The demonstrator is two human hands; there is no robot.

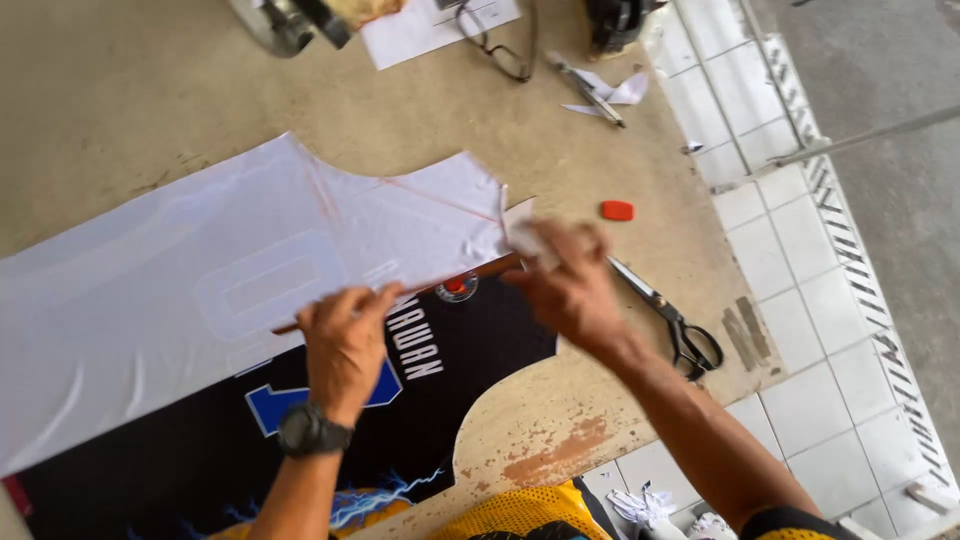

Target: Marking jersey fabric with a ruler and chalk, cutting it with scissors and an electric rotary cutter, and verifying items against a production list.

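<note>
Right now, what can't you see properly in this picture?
Head view:
- Wooden stick: mostly hidden under the white paper and the left hand.
- Right hand: blurred; the pale scrap it pinches is unclear.
- Shiny object: cut off by the top edge.
- Black shirt: half covered by paper.

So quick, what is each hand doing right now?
Left hand: fingers pressed flat on the white sheet, gripping nothing.
Right hand: pinching the white sheet's corner.

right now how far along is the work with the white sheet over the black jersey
Done: the white sheet is cut to a jersey outline and lies over part of the black jersey. In hand: the left hand presses its edge, the right hand pinches its corner. Left: much of the jersey is uncovered; the scissors lie idle.
</note>
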